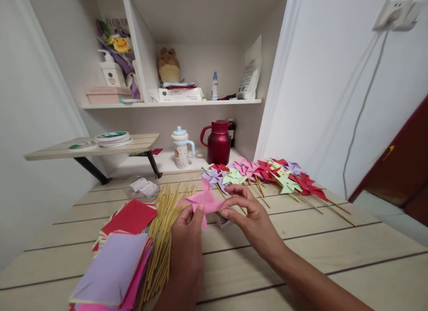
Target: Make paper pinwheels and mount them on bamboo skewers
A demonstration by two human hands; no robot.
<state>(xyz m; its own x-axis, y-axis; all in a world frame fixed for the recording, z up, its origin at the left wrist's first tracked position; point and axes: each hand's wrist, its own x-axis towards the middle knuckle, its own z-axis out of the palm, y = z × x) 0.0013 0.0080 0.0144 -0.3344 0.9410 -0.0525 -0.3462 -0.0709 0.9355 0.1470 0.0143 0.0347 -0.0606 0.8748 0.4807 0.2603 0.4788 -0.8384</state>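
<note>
A pink paper pinwheel (207, 199) is pinched between the thumb and fingers of my left hand (187, 226), above the table. My right hand (245, 208) is closed at the pinwheel's right side, thumb and index finger pressed together. Whether they grip the paper tip or something tiny is too small to tell. Just below these fingertips stands a small clear box (221, 221), partly hidden, with dark contents. Thin wooden sticks (158, 244) lie in a loose heap left of my left hand. Next to them are stacks of purple paper squares (112, 266) and red paper squares (131, 216).
Finished pinwheels on sticks (267, 170) spread over the back right of the slatted table (301, 257). A clear container (142, 187) sits back left, near a small raised shelf (143, 142). Behind stand a tumbler (181, 153) and a red jug (219, 144).
</note>
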